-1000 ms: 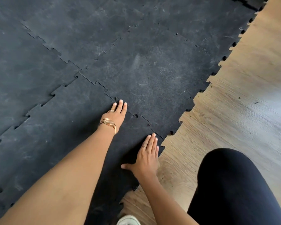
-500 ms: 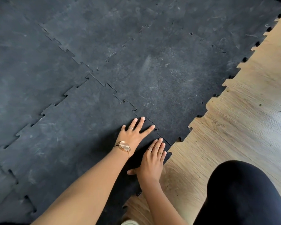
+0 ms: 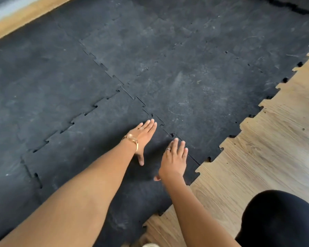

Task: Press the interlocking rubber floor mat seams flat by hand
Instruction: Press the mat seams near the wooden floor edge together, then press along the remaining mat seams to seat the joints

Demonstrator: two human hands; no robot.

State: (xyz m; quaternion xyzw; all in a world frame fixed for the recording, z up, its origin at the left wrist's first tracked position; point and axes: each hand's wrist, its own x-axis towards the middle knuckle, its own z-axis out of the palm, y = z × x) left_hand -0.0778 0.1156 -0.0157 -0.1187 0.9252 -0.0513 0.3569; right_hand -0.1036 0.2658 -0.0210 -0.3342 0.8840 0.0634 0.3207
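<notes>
Black interlocking rubber floor mats (image 3: 194, 90) cover most of the floor, joined by toothed seams. One seam (image 3: 141, 102) runs diagonally from the upper left down to the mat's edge at the right. My left hand (image 3: 143, 135), with a gold wrist watch, lies flat on the near tile, fingertips just short of that seam. My right hand (image 3: 175, 160), with a ring, is flat beside it, fingers spread, fingertips at the seam. Neither hand holds anything.
Light wooden floor (image 3: 275, 143) lies to the right of the mats' jagged edge. My knee in black fabric (image 3: 278, 218) is at the lower right. A second seam (image 3: 70, 124) branches left. A strip of wood floor (image 3: 16, 20) shows at the top left.
The view has pulled back and shifted. My left hand has closed its spread fingers and lies further up along the seam; my right hand has slid forward with its fingers at the seam.
</notes>
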